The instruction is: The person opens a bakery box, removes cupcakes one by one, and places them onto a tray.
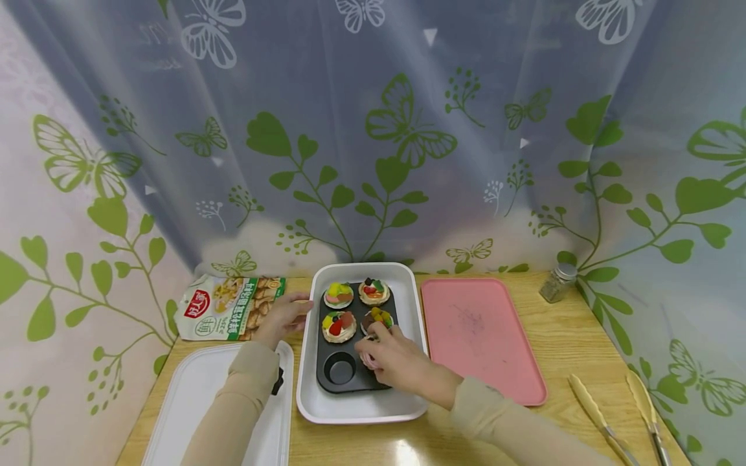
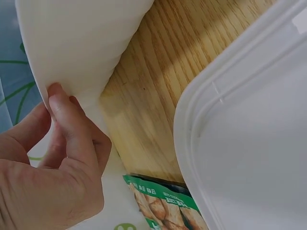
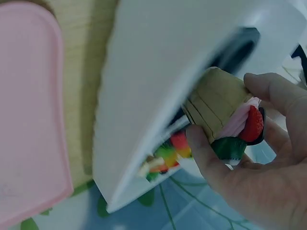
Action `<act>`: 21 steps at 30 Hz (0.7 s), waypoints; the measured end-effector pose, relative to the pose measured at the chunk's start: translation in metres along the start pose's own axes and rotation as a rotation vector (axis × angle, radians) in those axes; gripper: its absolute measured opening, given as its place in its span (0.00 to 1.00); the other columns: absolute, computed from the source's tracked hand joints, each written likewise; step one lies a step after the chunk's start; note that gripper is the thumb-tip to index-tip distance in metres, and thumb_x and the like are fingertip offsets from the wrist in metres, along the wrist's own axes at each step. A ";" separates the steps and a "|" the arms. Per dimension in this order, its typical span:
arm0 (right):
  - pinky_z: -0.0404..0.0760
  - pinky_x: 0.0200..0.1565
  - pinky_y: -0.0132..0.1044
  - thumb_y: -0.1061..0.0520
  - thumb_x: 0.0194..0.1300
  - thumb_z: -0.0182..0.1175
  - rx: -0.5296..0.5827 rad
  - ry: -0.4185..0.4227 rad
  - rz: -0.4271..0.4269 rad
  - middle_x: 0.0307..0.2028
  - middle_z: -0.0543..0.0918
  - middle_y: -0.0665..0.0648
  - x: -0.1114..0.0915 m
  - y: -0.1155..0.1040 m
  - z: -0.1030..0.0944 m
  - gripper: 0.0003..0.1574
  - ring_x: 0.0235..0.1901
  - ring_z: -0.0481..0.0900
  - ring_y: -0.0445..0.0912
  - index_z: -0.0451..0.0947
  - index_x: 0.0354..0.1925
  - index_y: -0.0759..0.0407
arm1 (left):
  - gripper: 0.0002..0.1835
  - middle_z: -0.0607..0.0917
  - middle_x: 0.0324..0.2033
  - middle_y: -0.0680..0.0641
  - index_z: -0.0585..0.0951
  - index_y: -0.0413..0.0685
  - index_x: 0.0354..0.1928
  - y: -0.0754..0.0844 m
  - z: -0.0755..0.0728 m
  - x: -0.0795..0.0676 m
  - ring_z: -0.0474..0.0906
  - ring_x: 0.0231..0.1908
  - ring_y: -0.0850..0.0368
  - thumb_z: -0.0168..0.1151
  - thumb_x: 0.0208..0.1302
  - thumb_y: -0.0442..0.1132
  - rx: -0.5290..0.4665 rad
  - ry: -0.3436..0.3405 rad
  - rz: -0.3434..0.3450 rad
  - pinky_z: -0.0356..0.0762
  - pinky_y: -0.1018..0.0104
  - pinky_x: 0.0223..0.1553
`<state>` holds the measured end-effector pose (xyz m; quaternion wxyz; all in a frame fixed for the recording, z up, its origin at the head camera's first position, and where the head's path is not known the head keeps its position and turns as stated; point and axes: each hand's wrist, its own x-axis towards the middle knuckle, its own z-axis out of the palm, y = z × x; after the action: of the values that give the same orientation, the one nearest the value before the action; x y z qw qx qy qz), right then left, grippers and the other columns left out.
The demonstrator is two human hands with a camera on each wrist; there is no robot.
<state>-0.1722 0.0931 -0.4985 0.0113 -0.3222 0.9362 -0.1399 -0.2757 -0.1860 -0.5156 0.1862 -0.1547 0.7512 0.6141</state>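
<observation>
A tart (image 3: pixel 220 108) with a pleated pastry case, pink cream, a strawberry and green pieces is gripped between the thumb and fingers of my right hand (image 1: pixel 408 366). In the right wrist view it is tipped on its side. That hand is over the front right of a dark muffin tin (image 1: pixel 357 388) inside a deep white tray (image 1: pixel 361 411). Several fruit-topped tarts, among them one with red and yellow fruit (image 1: pixel 339 327), fill other cups; the front left cup (image 1: pixel 340 369) is bare. My left hand (image 2: pixel 67 158) pinches the white tray's left rim.
A flat white tray (image 1: pixel 195 388) lies at the left front, with a green and white food packet (image 1: pixel 230 309) behind it. To the right are a pink tray (image 1: pixel 480 336), a small spice jar (image 1: pixel 557 285) and tongs (image 1: pixel 594 408). A patterned curtain (image 1: pixel 373 162) hangs behind the table.
</observation>
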 end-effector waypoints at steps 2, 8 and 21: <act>0.85 0.39 0.44 0.61 0.58 0.78 -0.002 0.017 -0.002 0.65 0.75 0.59 0.001 0.000 -0.009 0.36 0.51 0.79 0.62 0.80 0.63 0.41 | 0.26 0.88 0.37 0.49 0.72 0.39 0.74 0.000 0.000 -0.001 0.83 0.30 0.63 0.59 0.79 0.38 0.008 0.000 0.007 0.78 0.72 0.30; 0.84 0.38 0.48 0.61 0.61 0.75 0.015 0.068 0.051 0.69 0.72 0.59 0.005 0.008 -0.040 0.39 0.53 0.78 0.64 0.78 0.68 0.40 | 0.25 0.87 0.35 0.50 0.72 0.38 0.73 -0.001 0.000 -0.002 0.81 0.30 0.63 0.58 0.79 0.37 0.025 -0.001 0.039 0.77 0.71 0.31; 0.86 0.48 0.60 0.64 0.66 0.71 0.038 0.316 0.154 0.69 0.72 0.69 0.011 0.064 -0.086 0.38 0.58 0.77 0.72 0.75 0.72 0.49 | 0.23 0.83 0.32 0.52 0.74 0.40 0.72 -0.001 0.003 -0.002 0.79 0.27 0.63 0.58 0.79 0.38 0.069 0.024 0.037 0.80 0.69 0.33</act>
<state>-0.2288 0.1571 -0.4330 -0.1190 -0.2234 0.9454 -0.2054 -0.2735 -0.1837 -0.5158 0.1707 -0.1416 0.7769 0.5893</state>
